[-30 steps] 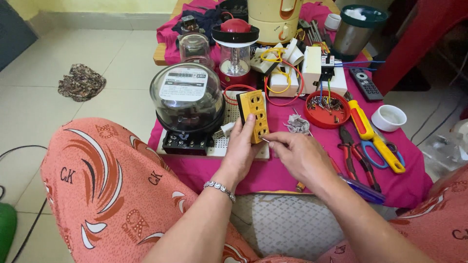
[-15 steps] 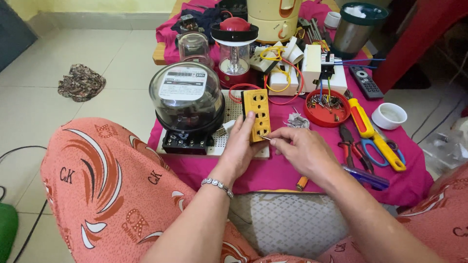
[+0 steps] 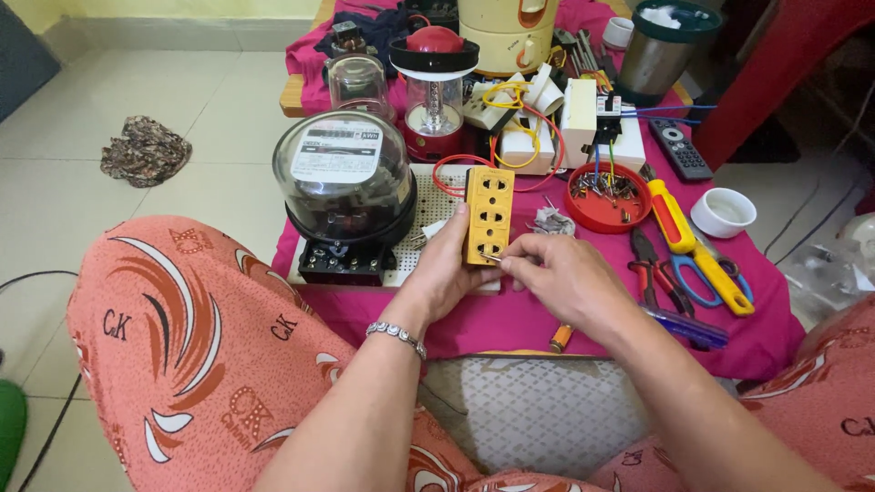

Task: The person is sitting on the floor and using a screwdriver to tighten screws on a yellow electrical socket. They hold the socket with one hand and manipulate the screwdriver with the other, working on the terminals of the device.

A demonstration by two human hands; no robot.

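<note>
Over the pink-covered table [image 3: 510, 314], the left hand [image 3: 447, 269] is gripping the yellow socket strip [image 3: 488, 214] upright while the right hand [image 3: 556, 278] is pinching a small metal piece, probably a screw, against its lower end, likely needing careful seating next.

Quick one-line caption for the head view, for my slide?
Left hand holds a yellow three-outlet socket block upright while the right hand pinches a small metal part at its lower end, beside a glass-domed electricity meter.

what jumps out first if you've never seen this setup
The yellow socket strip at the centre, held upright by the left hand while the right hand pinches something small at its lower end. Left of it sits a big glass-domed electric meter on a white board. To the right lie a red dish of screws and a yellow-handled screwdriver.
</note>
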